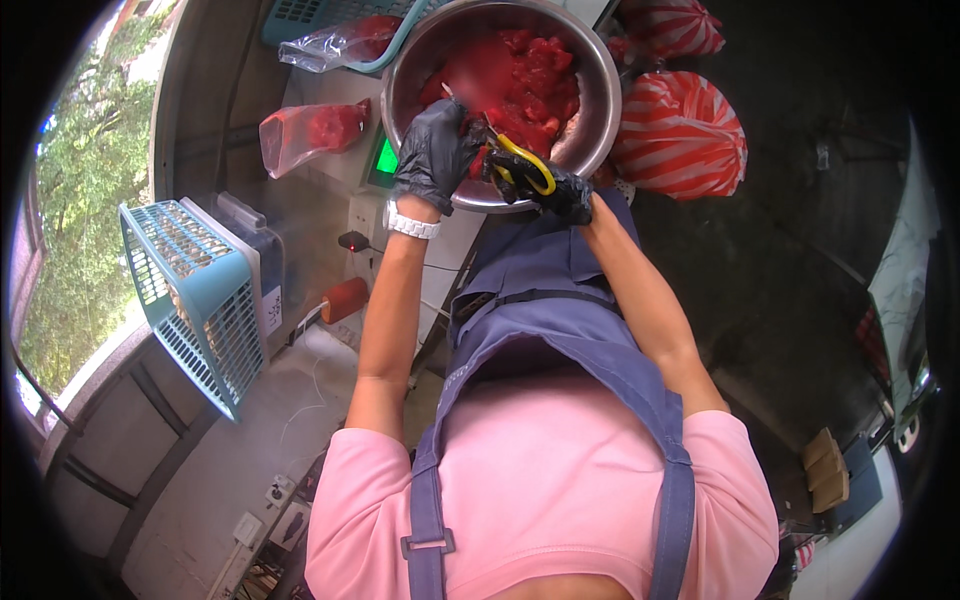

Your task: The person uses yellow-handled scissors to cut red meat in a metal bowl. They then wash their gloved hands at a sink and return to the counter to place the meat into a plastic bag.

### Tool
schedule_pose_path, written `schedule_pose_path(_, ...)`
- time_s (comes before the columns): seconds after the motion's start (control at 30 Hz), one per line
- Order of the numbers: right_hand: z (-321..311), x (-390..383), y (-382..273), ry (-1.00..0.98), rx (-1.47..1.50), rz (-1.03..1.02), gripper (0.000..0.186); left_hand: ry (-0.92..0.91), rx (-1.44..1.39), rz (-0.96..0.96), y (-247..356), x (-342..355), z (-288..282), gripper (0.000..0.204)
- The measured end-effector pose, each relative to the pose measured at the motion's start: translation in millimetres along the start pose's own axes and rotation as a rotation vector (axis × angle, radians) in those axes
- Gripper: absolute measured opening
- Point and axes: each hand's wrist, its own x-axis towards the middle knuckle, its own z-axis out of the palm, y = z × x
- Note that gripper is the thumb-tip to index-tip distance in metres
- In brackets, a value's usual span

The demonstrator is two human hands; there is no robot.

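A large steel bowl [603, 92] at the top middle holds a heap of wet red chunks [542, 85] that look like raw meat. Over its near left side, my left hand [432, 155] in a black glove is closed, its fingertips pinched around something I cannot make out. My gloved right hand [560, 192] grips a pair of scissors [535, 160] by yellow handles over the bowl's near rim. The scissor tips lie close to my left fingers, and the blades are mostly hidden. Part of the red heap is blurred.
Left of the bowl lie two clear bags of red pieces [312, 135] [350, 43], beside a scale's green display [387, 155]. Red-striped bags [680, 135] stand right. A blue basket [205, 300] sits by the window; another basket [400, 45] is behind the bags. A cable [415, 262] runs nearby.
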Motion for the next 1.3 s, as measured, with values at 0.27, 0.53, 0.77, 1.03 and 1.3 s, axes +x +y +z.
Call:
schedule_pose_path(0.27,10,6,-9,0.26,-0.191,0.147,0.026,0.019,0.013,-0.002,-15,3,-3,0.032)
schedule_pose_path(0.53,19,-9,-9,0.109,-0.025,0.091,0.043,0.05,-0.046,0.073,-24,12,-17,0.025)
schedule_pose_path(0.77,16,8,-11,0.074,0.159,0.213,0.045,-0.085,0.004,0.103,-14,8,-22,0.028)
schedule_pose_path(1.03,16,15,-7,0.148,-0.278,0.009,0.035,-0.073,0.034,0.128,-22,7,-20,0.026)
schedule_pose_path(1.3,15,15,-7,0.113,-0.182,0.017,0.035,-0.117,-0.064,0.113,-23,6,-17,0.031)
